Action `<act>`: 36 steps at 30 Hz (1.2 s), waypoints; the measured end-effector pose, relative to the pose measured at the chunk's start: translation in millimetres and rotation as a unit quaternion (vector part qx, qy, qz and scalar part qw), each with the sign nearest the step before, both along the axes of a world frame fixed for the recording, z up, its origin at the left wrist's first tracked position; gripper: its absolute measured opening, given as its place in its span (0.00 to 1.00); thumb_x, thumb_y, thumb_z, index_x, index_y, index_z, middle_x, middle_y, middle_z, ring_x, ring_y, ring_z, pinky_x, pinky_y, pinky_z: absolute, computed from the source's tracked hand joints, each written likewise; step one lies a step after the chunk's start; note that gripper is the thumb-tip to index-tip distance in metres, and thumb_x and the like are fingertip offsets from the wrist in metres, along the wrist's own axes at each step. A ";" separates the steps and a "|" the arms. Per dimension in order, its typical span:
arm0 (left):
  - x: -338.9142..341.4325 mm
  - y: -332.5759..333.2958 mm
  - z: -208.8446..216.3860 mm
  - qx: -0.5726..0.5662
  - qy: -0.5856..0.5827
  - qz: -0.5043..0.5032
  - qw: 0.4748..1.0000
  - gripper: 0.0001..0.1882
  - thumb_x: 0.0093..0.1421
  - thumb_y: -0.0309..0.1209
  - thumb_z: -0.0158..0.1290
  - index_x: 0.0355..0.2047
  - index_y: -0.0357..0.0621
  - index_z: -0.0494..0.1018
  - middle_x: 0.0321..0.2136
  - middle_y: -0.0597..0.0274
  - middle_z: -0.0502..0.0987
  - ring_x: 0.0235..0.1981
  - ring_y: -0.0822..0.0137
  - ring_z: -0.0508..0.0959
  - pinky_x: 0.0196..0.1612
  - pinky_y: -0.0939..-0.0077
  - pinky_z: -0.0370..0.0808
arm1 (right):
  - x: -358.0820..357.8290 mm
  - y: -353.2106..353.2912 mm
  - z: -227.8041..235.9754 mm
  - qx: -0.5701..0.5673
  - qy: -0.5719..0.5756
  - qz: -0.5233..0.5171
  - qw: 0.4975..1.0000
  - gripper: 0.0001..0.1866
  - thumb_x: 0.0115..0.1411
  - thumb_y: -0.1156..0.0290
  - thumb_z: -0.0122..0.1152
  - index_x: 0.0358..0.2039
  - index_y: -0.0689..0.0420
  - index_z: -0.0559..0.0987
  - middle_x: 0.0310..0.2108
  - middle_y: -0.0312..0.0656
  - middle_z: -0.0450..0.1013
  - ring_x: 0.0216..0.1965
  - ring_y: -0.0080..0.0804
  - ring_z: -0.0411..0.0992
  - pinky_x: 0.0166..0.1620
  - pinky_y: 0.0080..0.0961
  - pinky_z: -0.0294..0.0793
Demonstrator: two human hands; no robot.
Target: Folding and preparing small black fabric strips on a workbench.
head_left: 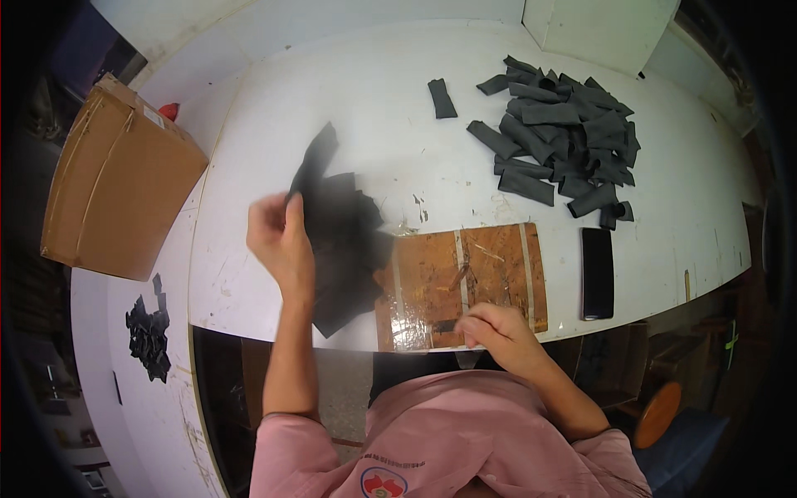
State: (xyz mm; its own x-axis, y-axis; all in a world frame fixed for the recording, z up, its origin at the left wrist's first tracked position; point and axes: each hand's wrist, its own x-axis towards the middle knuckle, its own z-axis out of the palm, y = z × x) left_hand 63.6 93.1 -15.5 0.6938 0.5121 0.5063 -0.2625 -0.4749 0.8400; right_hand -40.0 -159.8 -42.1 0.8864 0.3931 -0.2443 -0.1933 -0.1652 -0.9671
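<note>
My left hand (282,241) pinches the lower end of a dark grey fabric piece (315,162), which stands up from the fingers and is smeared by motion. Right of that hand lies a blurred heap of similar dark fabric (347,249), reaching the table's front edge. A worn brown board (494,266) with pale tape bands lies beside the heap. Over the board's near edge my right hand (496,330) is closed, fingertips together. A small dark strip (446,326) shows just left of its fingers; I cannot make out whether the hand grips it.
A large pile of dark tube-like fabric pieces (564,124) lies at the far right, one separate piece (442,99) to its left. A black phone (597,274) rests right of the board. Far left are a cardboard box (124,183) and a small dark fabric heap (149,340).
</note>
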 end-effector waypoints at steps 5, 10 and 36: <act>-66.4 -31.1 -13.1 -0.401 0.027 -0.130 0.906 0.07 0.52 0.24 0.52 0.29 0.41 0.65 0.19 0.73 0.65 0.19 0.83 0.63 0.22 0.92 0.58 | 9.3 35.8 5.5 0.020 -0.077 0.013 0.997 0.08 0.56 0.71 0.49 0.29 0.64 0.72 0.20 0.35 0.68 0.23 0.17 0.65 0.28 0.14 0.65; -113.7 -58.9 -33.2 -0.634 0.068 -0.236 0.733 0.12 0.53 0.20 0.47 0.39 0.36 0.66 0.39 0.57 0.72 0.41 0.64 0.71 0.47 0.69 0.67 | 5.6 56.1 -5.3 0.123 -0.064 -0.068 0.988 0.12 0.52 0.66 0.56 0.23 0.63 0.70 0.19 0.37 0.67 0.21 0.19 0.64 0.24 0.18 0.64; -101.7 -67.8 -43.8 -0.040 0.044 -0.025 0.998 0.14 0.57 0.30 0.46 0.42 0.35 0.65 0.36 0.61 0.69 0.34 0.77 0.68 0.34 0.85 0.64 | -13.8 21.7 -33.7 0.057 -0.229 -0.191 0.953 0.10 0.47 0.77 0.58 0.16 0.65 0.67 0.14 0.37 0.58 0.16 0.22 0.55 0.20 0.20 0.55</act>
State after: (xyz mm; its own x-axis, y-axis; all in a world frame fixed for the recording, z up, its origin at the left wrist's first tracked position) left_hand -38.1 25.2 -59.3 0.7593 0.5120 0.4017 -0.2083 -0.3936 0.8954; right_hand -53.8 -138.1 -75.8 0.9736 0.0209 0.2271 0.2280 -0.0560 -0.9721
